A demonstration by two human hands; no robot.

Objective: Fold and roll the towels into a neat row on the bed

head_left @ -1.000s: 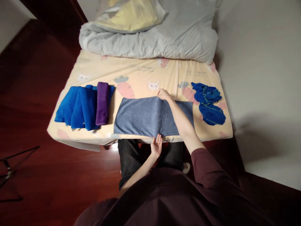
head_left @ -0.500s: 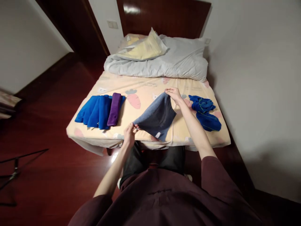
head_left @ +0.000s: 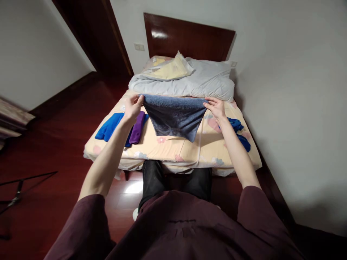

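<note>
Grey-blue towel (head_left: 175,113) is up above the bed (head_left: 173,151), top edge taut between two pinches: left hand (head_left: 132,107) on one top corner, right hand (head_left: 216,107) on the other. Bottom hangs free. Looks light, limp, grippy, nothing fragile; corners are the right hold, mid-edge would probably sag. No containers seen, just a purple roll (head_left: 137,127) against blue cloths (head_left: 110,126), left side.
</note>
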